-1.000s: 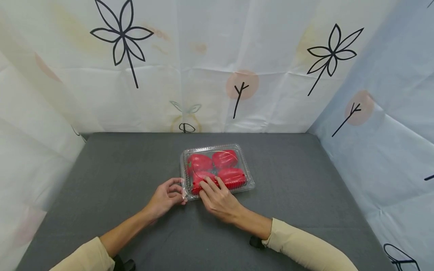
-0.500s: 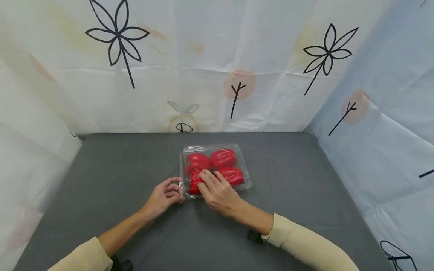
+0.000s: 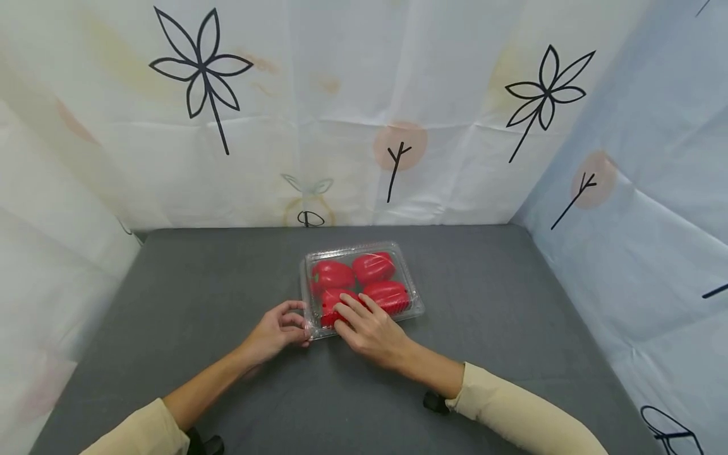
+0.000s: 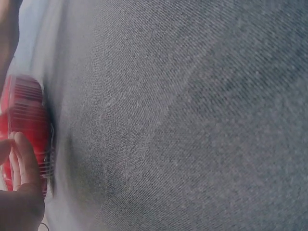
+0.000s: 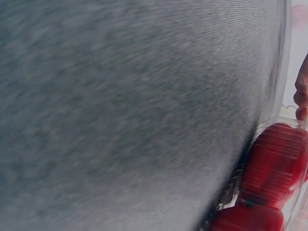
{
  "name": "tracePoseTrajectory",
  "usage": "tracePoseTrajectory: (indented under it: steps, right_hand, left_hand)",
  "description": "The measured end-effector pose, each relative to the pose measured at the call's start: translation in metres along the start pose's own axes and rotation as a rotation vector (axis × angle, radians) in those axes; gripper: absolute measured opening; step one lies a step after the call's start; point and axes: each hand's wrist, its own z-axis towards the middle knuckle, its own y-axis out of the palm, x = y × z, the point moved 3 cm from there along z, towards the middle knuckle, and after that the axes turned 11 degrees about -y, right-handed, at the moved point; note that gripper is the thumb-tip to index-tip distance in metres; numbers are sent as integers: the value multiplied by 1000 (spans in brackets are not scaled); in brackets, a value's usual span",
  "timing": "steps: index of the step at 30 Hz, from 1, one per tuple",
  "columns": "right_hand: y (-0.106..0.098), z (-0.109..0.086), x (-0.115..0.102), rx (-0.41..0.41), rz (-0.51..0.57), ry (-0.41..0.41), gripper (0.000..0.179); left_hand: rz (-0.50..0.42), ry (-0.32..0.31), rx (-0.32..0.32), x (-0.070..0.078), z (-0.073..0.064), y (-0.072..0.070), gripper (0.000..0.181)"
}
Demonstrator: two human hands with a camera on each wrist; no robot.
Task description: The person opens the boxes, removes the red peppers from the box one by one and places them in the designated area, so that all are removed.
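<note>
A clear plastic clamshell box [image 3: 414, 297] lies on the grey cloth, with its lid down over several glossy red vegetables or fruits [image 3: 373, 268]. Their exact kind is hard to tell; one shows a green spot. My left hand [image 3: 279, 327] holds the box's near left edge, fingers along the side and thumb at the corner. Across the near part of the lid my right hand [image 3: 370, 335] rests, its fingers extended over the red pieces. In the left wrist view, fingers [image 4: 26, 161] touch the ribbed wall; the right wrist view catches the box's side with red pieces [image 5: 274, 159] inside.
Grey cloth [image 3: 216, 278] covers the table around the box. White curtains with plant drawings [image 3: 341, 76] hang behind it and along both sides. Black wrist straps [image 3: 435, 402] show near the beige sleeves [image 3: 517, 404].
The right hand's fingers bent and shifted up the lid, then flattened slightly back toward the near edge. The left hand keeps its place at the corner. The head view has tilted slightly.
</note>
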Motion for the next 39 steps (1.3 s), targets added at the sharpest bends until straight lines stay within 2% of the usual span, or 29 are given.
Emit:
tracePoseTrajectory:
  steps: [10,18,23,25,27,31,34,36,39]
  right_hand:
    - [-4,-20,7,-93,-19,-83,41]
    - [-8,-36,17,-69,-56,-121,47]
    - [-12,-45,22,-66,-51,-80,54]
    - [-14,-48,25,-57,-34,-21,60]
    - [-16,-52,28,-35,-10,79,68]
    - [-15,-64,36,-3,53,378,85]
    - [-13,-73,41,-33,102,587,96]
    - [-12,-78,44,-62,132,666,103]
    - [-11,-83,47,-93,175,715,106]
  left_hand:
    - [-25,-49,30,-1,-1,1,57]
    - [-47,-57,27,-1,-2,2,59]
    - [-45,-87,40,-1,-1,3,59]
    - [-42,-96,44,-1,-1,4,59]
    - [-35,-108,48,0,-1,4,60]
    - [-35,-115,53,3,-2,3,71]
    - [-42,-102,53,4,-2,2,80]
    - [-43,-86,42,5,-2,1,82]
    - [-35,-76,33,5,-2,0,84]
